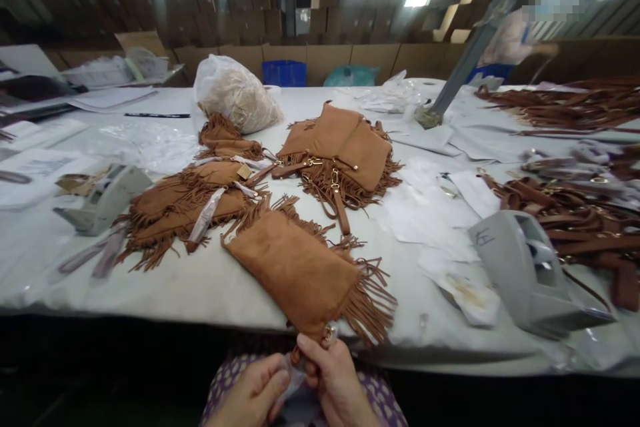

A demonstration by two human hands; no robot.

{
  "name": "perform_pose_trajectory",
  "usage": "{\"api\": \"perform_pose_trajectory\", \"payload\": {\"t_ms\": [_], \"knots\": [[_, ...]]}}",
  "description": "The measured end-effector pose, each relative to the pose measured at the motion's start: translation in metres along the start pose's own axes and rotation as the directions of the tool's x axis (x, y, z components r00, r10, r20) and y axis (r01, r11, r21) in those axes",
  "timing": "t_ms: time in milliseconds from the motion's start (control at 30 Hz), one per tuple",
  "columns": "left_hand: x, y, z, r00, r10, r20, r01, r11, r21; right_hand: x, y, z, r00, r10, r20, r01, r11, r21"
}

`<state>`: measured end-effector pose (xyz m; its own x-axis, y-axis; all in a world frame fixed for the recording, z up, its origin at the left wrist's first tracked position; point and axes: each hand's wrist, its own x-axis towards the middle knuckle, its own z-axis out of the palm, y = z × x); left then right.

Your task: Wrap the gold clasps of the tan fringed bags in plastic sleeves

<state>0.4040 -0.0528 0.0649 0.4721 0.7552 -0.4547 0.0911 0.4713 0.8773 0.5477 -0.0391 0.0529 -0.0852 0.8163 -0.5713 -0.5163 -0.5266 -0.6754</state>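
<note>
A brown fringed suede bag [295, 267] lies at the table's front edge, its near corner with a metal ring pointing at me. My right hand [336, 377] is closed at that corner, thumb and fingers pinching a brown strap end. Close beside it, my left hand [257, 390] pinches a thin clear plastic wrap [294, 377], which stretches between the two hands. How far the strap runs into the plastic is hidden by my fingers. Behind lie a stack of similar bags [350, 140] with wrist straps, and more fringed bags [185, 203] to the left, with plastic-wrapped straps.
Tape dispensers stand left [110, 197] and right [530, 273]. Brown straps [590, 220] pile up at the right. A stuffed white plastic bag [235, 93] sits at the back, near a blue bin [284, 73]. A metal post [480, 40] rises from the table; a person [510, 40] stands beyond.
</note>
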Motion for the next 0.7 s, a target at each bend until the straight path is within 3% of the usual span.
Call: {"api": "perform_pose_trajectory", "payload": {"t_ms": [133, 267, 400, 567, 633, 700], "knots": [[0.000, -0.018, -0.004, 0.997, -0.013, -0.075, 0.020, 0.995, 0.098, 0.005, 0.008, -0.005, 0.992, -0.077, -0.096, 0.070, 0.995, -0.072], [0.007, -0.013, -0.005, 0.981, 0.069, -0.179, -0.038, 0.985, 0.171, 0.005, 0.004, -0.009, 0.994, -0.098, -0.056, 0.092, 0.992, -0.087], [0.015, -0.005, -0.001, 0.985, -0.029, -0.171, 0.027, 1.000, -0.014, 0.004, 0.004, -0.011, 0.996, -0.090, -0.017, 0.087, 0.990, -0.115], [0.023, 0.005, 0.005, 0.971, -0.091, -0.220, 0.057, 0.986, -0.158, 0.006, 0.010, -0.011, 0.992, -0.101, -0.078, 0.090, 0.988, -0.125], [0.024, 0.011, 0.006, 0.972, -0.045, -0.232, 0.021, 0.995, -0.102, 0.007, 0.010, -0.010, 0.990, -0.099, -0.100, 0.089, 0.991, -0.100], [0.023, 0.015, 0.005, 0.958, 0.056, -0.281, -0.038, 0.997, 0.068, 0.007, 0.011, -0.009, 0.991, -0.087, -0.103, 0.080, 0.994, -0.068]]}}
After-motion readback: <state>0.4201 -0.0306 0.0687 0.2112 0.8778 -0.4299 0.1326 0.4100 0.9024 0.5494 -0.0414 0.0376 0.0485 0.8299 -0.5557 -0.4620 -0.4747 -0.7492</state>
